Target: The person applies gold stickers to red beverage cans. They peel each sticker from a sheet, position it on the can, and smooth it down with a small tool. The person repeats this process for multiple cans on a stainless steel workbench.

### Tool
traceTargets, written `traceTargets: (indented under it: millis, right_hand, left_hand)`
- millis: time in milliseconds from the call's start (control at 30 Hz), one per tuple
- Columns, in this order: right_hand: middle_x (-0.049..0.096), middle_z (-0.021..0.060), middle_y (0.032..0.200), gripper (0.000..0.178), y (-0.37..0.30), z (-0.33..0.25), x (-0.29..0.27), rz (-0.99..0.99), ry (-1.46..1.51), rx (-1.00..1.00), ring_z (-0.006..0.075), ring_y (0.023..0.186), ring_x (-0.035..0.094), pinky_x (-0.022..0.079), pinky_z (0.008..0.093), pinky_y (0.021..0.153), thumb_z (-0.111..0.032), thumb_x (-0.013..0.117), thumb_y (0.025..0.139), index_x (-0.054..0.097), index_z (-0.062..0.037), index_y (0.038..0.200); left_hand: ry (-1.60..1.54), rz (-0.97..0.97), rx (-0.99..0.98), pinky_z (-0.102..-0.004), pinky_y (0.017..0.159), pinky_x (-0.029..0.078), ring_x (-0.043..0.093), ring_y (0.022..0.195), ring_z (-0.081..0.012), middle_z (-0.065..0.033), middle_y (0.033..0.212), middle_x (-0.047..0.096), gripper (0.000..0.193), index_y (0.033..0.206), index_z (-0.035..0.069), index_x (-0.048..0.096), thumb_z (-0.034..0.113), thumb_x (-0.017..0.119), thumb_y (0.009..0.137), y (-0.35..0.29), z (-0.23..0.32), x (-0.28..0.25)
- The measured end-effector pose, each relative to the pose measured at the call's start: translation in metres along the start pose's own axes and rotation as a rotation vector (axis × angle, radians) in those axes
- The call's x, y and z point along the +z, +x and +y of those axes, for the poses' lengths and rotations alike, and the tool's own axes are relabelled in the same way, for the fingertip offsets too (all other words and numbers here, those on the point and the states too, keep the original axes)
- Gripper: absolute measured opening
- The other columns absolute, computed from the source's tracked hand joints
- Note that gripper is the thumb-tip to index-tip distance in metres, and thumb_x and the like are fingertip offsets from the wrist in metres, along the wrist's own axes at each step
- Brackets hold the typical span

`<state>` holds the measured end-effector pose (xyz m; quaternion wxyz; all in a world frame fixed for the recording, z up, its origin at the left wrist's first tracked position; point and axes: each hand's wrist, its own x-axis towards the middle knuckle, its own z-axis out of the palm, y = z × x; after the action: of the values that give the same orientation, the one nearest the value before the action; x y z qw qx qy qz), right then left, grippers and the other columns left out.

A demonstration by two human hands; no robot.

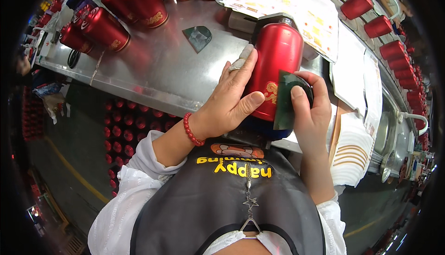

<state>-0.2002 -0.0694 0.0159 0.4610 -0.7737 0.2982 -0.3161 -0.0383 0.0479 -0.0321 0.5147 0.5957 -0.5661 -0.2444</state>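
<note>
In front of me a red metallic bottle with a gold ornament near its base lies in a dark holder, its neck pointing away. My left hand rests along the bottle's left side, fingers stretched out and thumb apart. White wrapping covers some of its fingertips. My right hand pinches a flat dark green scraper between thumb and fingers. The scraper's straight edge lies against the bottle's right side, beside the gold ornament. Part of the scraper is hidden behind the fingers.
Another dark green piece lies on the metal table. Several red bottles stand at the far left. Behind the bottle sits a tray with printed sheets; white curved pieces are stacked at right. A conveyor carries red bottles.
</note>
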Motion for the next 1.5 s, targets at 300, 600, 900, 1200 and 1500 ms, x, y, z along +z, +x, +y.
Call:
traceTargets:
  millis: [300, 600, 900, 1200, 1500]
  right_hand:
    - [0.063, 0.0224, 0.066, 0.027, 0.015, -0.034, 0.019, -0.132, -0.494, -0.238, 0.0385, 0.061, 0.066, 0.051, 0.0449, 0.058, -0.008, 0.059, 0.091, 0.060, 0.0014, 0.117]
    - [0.066, 0.0034, 0.097, 0.025, -0.005, 0.003, -0.016, 0.039, 0.200, 0.050, 0.0073, 0.086, 0.060, 0.050, 0.0226, 0.077, -0.012, 0.060, 0.101, 0.058, 0.0016, 0.121]
    - [0.064, 0.0040, 0.099, 0.022, -0.021, 0.074, -0.016, 0.166, 0.258, 0.111, 0.0081, 0.093, 0.057, 0.047, 0.0236, 0.085, -0.012, 0.059, 0.101, 0.059, 0.0007, 0.118]
    - [0.065, 0.0032, 0.099, 0.022, -0.033, 0.053, -0.002, 0.059, 0.393, 0.076, 0.0079, 0.088, 0.058, 0.049, 0.0232, 0.080, -0.014, 0.061, 0.100, 0.059, 0.0005, 0.117]
    - [0.066, 0.0027, 0.100, 0.023, -0.033, 0.062, -0.009, 0.119, 0.604, 0.153, 0.0070, 0.090, 0.059, 0.050, 0.0221, 0.080, -0.013, 0.060, 0.101, 0.057, 0.0009, 0.118]
  left_hand:
    - [0.106, -0.027, 0.054, -0.0520, 0.123, 0.004, 0.020, 0.153, -0.0370, -0.0252, 0.163, 0.024, 0.084, 0.158, -0.004, 0.020, 0.039, 0.059, 0.098, -0.017, -0.001, -0.009]
    - [0.610, 0.152, 0.214, -0.0663, 0.117, 0.010, 0.030, 0.144, -0.0451, -0.0215, 0.128, 0.060, 0.102, 0.154, 0.001, 0.032, 0.044, 0.081, 0.075, -0.008, 0.005, 0.009]
    - [0.659, 0.011, 0.052, -0.0617, 0.118, 0.002, 0.019, 0.150, -0.0474, -0.0216, 0.136, 0.059, 0.096, 0.156, 0.000, 0.028, 0.068, 0.051, 0.094, -0.022, -0.024, 0.005]
    - [0.677, -0.098, 0.588, -0.0562, 0.124, -0.003, 0.027, 0.147, -0.0287, 0.0084, 0.136, 0.061, 0.049, 0.140, 0.033, 0.058, 0.045, 0.061, 0.093, -0.022, -0.019, -0.019]
    - [0.774, -0.321, 0.889, -0.0625, 0.123, 0.001, 0.048, 0.125, -0.0212, 0.0069, 0.098, 0.071, 0.049, 0.128, 0.031, 0.065, 0.062, 0.040, 0.099, 0.055, 0.014, -0.025]
